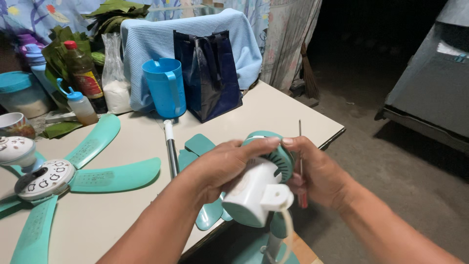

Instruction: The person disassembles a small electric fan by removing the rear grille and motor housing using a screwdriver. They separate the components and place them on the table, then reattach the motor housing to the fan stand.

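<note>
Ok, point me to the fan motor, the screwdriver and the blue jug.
fan motor [251,188], head view, on its white housing between the hands.
screwdriver [300,142], head view, on the thin metal shaft above the right hand [317,176].
blue jug [163,88], head view, on its side wall.

The teal plastic fan blades [73,195] at lower left run off the frame's edge. The left hand [220,168] covers much of the white and teal fan motor housing [254,193]. The thin red-handled screwdriver [300,161] is partly hidden behind the right hand [317,176].
</note>
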